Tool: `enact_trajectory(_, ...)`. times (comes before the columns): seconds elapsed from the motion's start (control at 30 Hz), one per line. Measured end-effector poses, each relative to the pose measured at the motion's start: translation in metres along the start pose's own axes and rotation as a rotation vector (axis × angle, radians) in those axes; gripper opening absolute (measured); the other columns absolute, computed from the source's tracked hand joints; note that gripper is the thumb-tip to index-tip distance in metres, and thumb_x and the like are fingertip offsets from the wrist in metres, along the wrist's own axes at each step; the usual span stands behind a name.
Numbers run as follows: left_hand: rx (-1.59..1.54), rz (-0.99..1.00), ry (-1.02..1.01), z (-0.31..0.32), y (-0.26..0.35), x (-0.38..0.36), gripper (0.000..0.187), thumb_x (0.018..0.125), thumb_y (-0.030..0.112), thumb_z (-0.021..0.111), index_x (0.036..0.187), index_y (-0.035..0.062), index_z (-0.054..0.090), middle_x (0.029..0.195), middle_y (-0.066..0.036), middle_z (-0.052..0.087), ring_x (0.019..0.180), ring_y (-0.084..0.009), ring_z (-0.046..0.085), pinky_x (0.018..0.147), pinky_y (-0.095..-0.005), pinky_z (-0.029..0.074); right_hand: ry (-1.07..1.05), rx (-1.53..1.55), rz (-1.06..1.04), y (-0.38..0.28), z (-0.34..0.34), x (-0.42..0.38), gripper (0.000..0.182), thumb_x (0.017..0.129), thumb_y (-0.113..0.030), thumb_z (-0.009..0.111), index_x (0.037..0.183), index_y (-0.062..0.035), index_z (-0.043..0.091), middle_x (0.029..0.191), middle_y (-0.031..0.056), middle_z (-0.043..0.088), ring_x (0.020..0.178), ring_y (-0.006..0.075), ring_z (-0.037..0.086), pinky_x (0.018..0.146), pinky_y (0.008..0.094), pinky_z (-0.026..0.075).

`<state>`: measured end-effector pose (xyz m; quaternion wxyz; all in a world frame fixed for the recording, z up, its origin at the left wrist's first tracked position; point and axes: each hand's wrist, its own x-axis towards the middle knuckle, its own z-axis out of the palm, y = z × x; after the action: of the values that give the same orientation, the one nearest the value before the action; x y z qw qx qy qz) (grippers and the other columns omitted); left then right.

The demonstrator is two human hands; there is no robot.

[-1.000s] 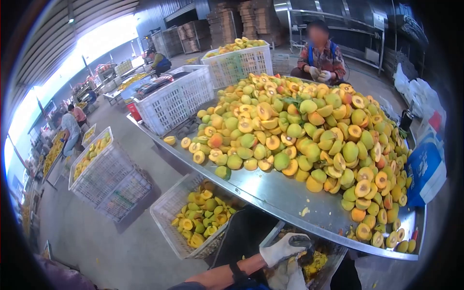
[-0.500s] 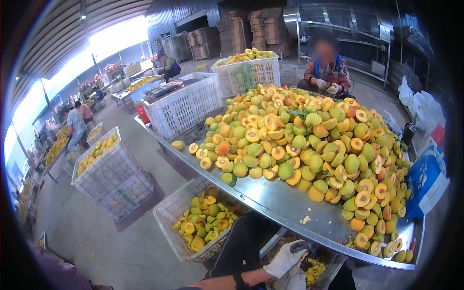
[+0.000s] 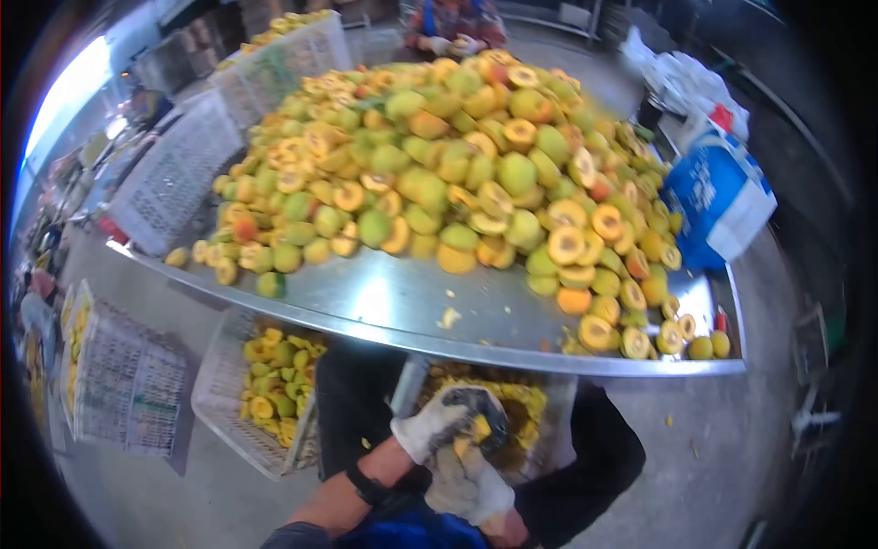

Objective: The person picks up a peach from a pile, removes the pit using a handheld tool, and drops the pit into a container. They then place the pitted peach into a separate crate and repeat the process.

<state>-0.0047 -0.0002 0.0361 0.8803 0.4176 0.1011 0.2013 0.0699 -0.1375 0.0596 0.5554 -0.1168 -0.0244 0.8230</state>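
Note:
My left hand [image 3: 441, 423], in a white glove with dark, stained-looking fingers, is over the bin between my legs. Its fingers curl round a yellow peach piece [image 3: 479, 428]. Just below, my right hand [image 3: 465, 485], in a pale glove, is closed and held close against the left one. What it grips is hidden and blurred. Beneath both hands, yellow peach scraps [image 3: 526, 403] line the bin [image 3: 560, 430]. Beyond them, a big heap of halved peaches [image 3: 439, 174], many with brown pits showing, lies on the metal table [image 3: 366, 306].
A white crate of peach pieces [image 3: 215, 384] stands on the floor at left, with stacked crates [image 3: 128, 393] farther left. More crates [image 3: 178, 174] stand at the table's far left. A blue bag [image 3: 709, 206] is at the right end. Another person [image 3: 455, 32] sits across the table.
The view has swung down and to the right, so the table appears higher and farther left. My right hand now shows more fully, together with the left, and a yellow peach piece is visible.

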Motion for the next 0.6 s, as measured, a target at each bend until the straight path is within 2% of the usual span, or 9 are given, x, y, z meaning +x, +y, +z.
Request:
enact_trajectory(0.1, -0.078, 0.040, 0.086, 0.015, -0.004, 0.000, 0.053, 0.092, 0.056, 0.054, 0.091, 0.0024, 0.059, 0.089, -0.012, 0.061, 0.076, -0.0211, 0.059, 0.068, -0.0334, 0.050, 0.053, 0.080, 0.023, 0.003, -0.014, -0.003, 0.048, 0.095, -0.055, 0.045, 0.070, -0.0145, 0.045, 0.049, -0.0037, 0.036, 0.039, 0.0136, 0.033, 0.047, 0.0305, 0.029)
enact_trajectory(0.2, -0.059, 0.006, 0.191, 0.016, -0.008, -0.002, 0.055, 0.093, 0.057, 0.049, 0.094, 0.0031, 0.060, 0.094, -0.014, 0.062, 0.079, -0.0239, 0.062, 0.071, -0.0363, 0.052, 0.018, 0.038, 0.072, 0.001, -0.028, -0.004, 0.046, 0.096, -0.051, 0.047, 0.071, -0.0128, 0.045, 0.052, -0.0030, 0.038, 0.041, 0.0138, 0.034, 0.048, 0.0289, 0.030)
enact_trajectory(0.3, -0.682, -0.204, 0.662, -0.008, -0.054, -0.005, 0.059, 0.093, 0.059, 0.046, 0.097, 0.0018, 0.061, 0.096, -0.015, 0.065, 0.082, -0.0259, 0.065, 0.076, -0.0396, 0.055, 0.069, -0.228, 0.117, -0.002, -0.040, -0.007, 0.039, 0.096, -0.046, 0.051, 0.081, -0.0099, 0.048, 0.057, -0.0050, 0.038, 0.045, 0.0116, 0.035, 0.049, 0.0252, 0.031)
enact_trajectory(0.37, -0.541, -0.002, 0.579, -0.008, -0.042, -0.010, 0.061, 0.093, 0.059, 0.046, 0.101, 0.0006, 0.061, 0.096, -0.015, 0.066, 0.083, -0.0268, 0.066, 0.078, -0.0406, 0.056, 0.070, -0.604, -0.048, -0.008, -0.034, -0.006, 0.041, 0.095, -0.047, 0.052, 0.079, -0.0090, 0.049, 0.054, -0.0043, 0.037, 0.045, 0.0116, 0.034, 0.047, 0.0256, 0.030)
enact_trajectory(0.4, -0.472, 0.094, 0.539, -0.003, -0.028, -0.014, 0.062, 0.093, 0.059, 0.045, 0.103, 0.0000, 0.060, 0.096, -0.015, 0.067, 0.084, -0.0273, 0.067, 0.080, -0.0411, 0.056, -0.004, -0.249, 0.002, -0.018, -0.036, -0.011, 0.043, 0.093, -0.048, 0.054, 0.080, -0.0068, 0.052, 0.055, -0.0024, 0.040, 0.045, 0.0130, 0.039, 0.044, 0.0265, 0.031)
enact_trajectory(0.5, 0.243, 0.249, 0.672, -0.033, 0.016, -0.066, 0.049, 0.099, 0.041, 0.049, 0.121, -0.0024, 0.053, 0.104, -0.015, 0.064, 0.092, -0.0220, 0.066, 0.084, -0.0353, 0.055, 0.089, -0.444, -0.063, -0.033, -0.068, -0.030, 0.038, 0.092, -0.042, 0.058, 0.085, -0.0046, 0.057, 0.058, 0.0016, 0.049, 0.050, 0.0173, 0.052, 0.046, 0.0279, 0.038)
enact_trajectory(0.53, 0.384, 0.276, 0.948, -0.005, 0.046, -0.078, 0.035, 0.097, 0.025, 0.055, 0.118, -0.0032, 0.056, 0.108, -0.016, 0.063, 0.097, -0.0213, 0.064, 0.086, -0.0344, 0.053, 0.174, -0.947, -0.238, -0.026, -0.115, -0.023, 0.032, 0.094, -0.037, 0.056, 0.087, -0.0054, 0.058, 0.058, 0.0009, 0.050, 0.048, 0.0163, 0.050, 0.044, 0.0280, 0.037)
enact_trajectory(0.57, 0.890, 0.349, 1.059, -0.054, 0.045, -0.097, 0.029, 0.087, 0.005, 0.061, 0.114, -0.0046, 0.057, 0.108, -0.019, 0.061, 0.101, -0.0247, 0.062, 0.087, -0.0349, 0.051, 0.366, -1.453, -0.378, -0.018, -0.162, -0.017, 0.027, 0.095, -0.032, 0.055, 0.089, -0.0063, 0.058, 0.058, 0.0002, 0.050, 0.046, 0.0153, 0.048, 0.042, 0.0280, 0.035)
enact_trajectory(0.6, 1.348, 0.241, 0.991, -0.051, 0.086, -0.105, 0.036, 0.076, -0.001, 0.066, 0.111, -0.0026, 0.059, 0.104, -0.020, 0.060, 0.099, -0.0310, 0.061, 0.087, -0.0379, 0.050, 0.492, -1.331, -0.339, -0.023, -0.153, -0.010, 0.025, 0.096, -0.031, 0.054, 0.089, -0.0072, 0.058, 0.058, -0.0005, 0.050, 0.045, 0.0137, 0.047, 0.041, 0.0274, 0.034)
